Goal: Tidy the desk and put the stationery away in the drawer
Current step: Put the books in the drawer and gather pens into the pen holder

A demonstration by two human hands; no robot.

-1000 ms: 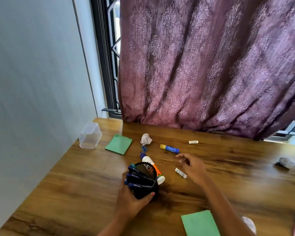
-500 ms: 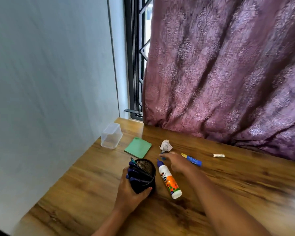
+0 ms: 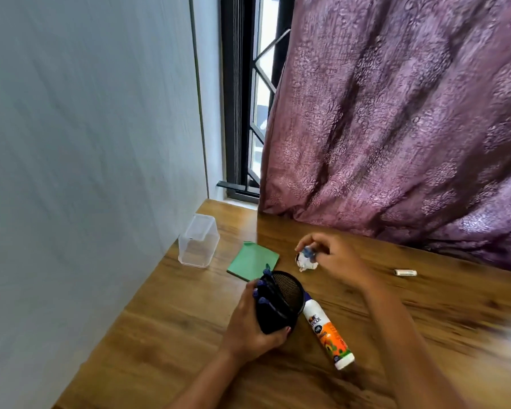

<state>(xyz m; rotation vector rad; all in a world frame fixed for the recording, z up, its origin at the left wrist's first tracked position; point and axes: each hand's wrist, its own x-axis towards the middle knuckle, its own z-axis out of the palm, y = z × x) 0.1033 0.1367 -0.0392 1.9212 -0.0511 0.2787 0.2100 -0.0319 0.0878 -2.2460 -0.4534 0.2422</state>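
The black mesh pen holder (image 3: 281, 305) sat in the left half of the bench (image 3: 165, 335), tilted so that its open mouth faced up and to the right, with several blue pens (image 3: 263, 289) lying against its left rim. The left hand (image 3: 248, 332) gripped it from the near side, fingers and thumb curled round its wall; whether its base touched the wood could not be told. Just beside it on the right a glue bottle (image 3: 328, 335) lay on its side, its blue cap end tucked under the holder's rim and its white base pointing toward the near edge. Beyond the holder, the right hand (image 3: 337, 259) hovered with its fingers curled, pinching a small blue item (image 3: 309, 251) too blurred to identify, directly above a crumpled ball of white paper (image 3: 306, 264). A green pad of sticky notes (image 3: 252, 259) lay flat just past the holder, toward the far left corner. A clear plastic container (image 3: 198, 240) stood close to the left edge by the grey wall (image 3: 86, 143). A small white cylinder (image 3: 405, 272) lay well apart to the right, near the far edge. A purple patterned curtain (image 3: 410, 113) hung along that far edge, with a dark window grille (image 3: 260, 98) showing beside it.
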